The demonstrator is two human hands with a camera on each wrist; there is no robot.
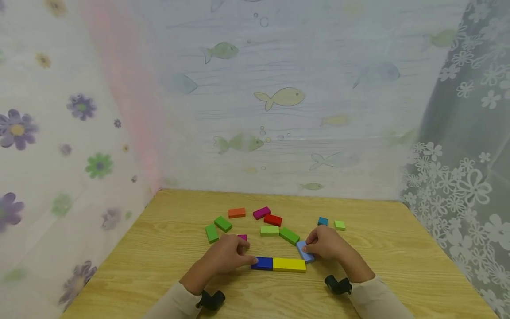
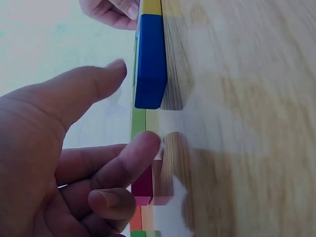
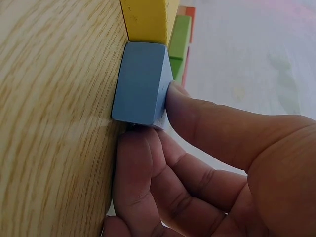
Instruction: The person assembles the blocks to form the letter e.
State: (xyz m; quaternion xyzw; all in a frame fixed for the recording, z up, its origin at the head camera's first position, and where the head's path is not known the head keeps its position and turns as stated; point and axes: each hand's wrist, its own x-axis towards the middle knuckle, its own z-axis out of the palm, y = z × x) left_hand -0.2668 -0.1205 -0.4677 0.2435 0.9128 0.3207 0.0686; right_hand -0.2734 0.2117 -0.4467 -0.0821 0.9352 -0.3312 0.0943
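Note:
In the head view my right hand (image 1: 327, 243) pinches a light blue block (image 1: 307, 256) at the right end of a short row. The right wrist view shows my thumb on one face of the light blue block (image 3: 139, 81) and fingertips at its end, with a yellow block (image 3: 150, 19) right at its other end. A dark blue block (image 1: 263, 263) lies end to end with the yellow block (image 1: 289, 265). My left hand (image 1: 225, 254) hovers beside the dark blue end. Its thumb and fingers are spread around nothing in the left wrist view.
Behind the row lie several loose blocks: two green ones (image 1: 223, 223) at left, an orange one (image 1: 237, 213), a red one (image 1: 272, 219) and a light green one (image 1: 269, 231). A magenta block (image 1: 243, 238) is partly behind my left hand. Beyond my right hand sits a blue block (image 1: 322, 220).

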